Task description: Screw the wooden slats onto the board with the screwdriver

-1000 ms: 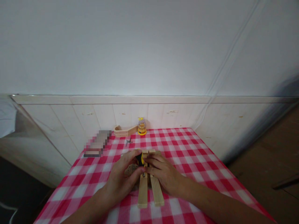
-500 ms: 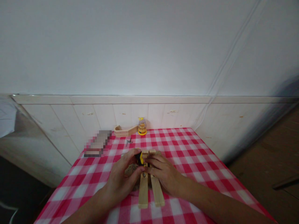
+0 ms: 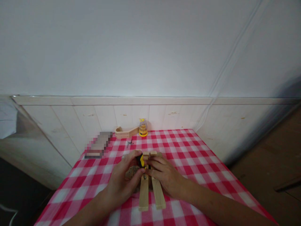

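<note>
My left hand is closed around the black-and-yellow handle of a screwdriver, which is tilted with its tip down at a small metal screw in a wooden piece. That wooden assembly lies on the table, with two pale flat legs pointing toward me. From the other side, my right hand grips the assembly, its fingers laid over the top beside the screwdriver. The fingertips partly hide the wood and the screwdriver's shaft. Under my left hand, a brownish patterned piece shows in part.
A red-and-white checked cloth covers the table. Toward the wall stand a clear jar with a yellow base and a curved wooden piece. Several small dark metal parts lie before them. A pixelated flat object is at the left edge.
The screwdriver has turned slightly in my left hand, and the left wooden leg has shifted a little toward me. My hands are almost in the same place.
</note>
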`<state>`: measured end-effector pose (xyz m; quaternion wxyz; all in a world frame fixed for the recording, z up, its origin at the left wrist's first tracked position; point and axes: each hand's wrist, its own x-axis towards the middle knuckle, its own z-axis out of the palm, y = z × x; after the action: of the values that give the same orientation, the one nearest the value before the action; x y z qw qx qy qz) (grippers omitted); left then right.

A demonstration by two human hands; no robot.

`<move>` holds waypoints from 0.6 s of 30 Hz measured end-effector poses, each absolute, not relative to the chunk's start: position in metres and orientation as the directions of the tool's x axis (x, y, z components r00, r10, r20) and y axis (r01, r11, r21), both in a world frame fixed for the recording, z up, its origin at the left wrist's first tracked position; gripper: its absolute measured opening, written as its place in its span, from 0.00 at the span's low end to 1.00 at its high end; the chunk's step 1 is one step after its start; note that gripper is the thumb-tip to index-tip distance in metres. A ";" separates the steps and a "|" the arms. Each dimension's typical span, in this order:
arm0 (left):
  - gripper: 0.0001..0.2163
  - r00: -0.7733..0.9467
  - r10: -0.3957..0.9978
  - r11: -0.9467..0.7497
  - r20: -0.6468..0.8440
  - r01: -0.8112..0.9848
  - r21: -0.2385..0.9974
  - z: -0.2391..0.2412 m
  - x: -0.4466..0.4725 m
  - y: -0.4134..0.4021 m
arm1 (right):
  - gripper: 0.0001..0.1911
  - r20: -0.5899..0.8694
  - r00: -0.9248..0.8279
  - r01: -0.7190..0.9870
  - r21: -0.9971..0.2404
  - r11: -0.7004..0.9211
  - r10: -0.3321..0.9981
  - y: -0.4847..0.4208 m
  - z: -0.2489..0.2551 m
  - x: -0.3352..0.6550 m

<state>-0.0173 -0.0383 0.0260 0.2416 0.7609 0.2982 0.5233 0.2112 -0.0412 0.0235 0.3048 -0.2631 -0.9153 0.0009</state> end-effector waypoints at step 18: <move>0.23 0.292 0.691 -0.713 0.662 0.125 0.689 0.024 -0.016 -0.040 | 0.13 0.571 -0.678 0.471 -0.146 0.870 0.463 -0.037 0.015 0.213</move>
<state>-0.0165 -0.0401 0.0240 0.2663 0.7583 0.2690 0.5308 0.2126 -0.0372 0.0153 0.3097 -0.2549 -0.9160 -0.0062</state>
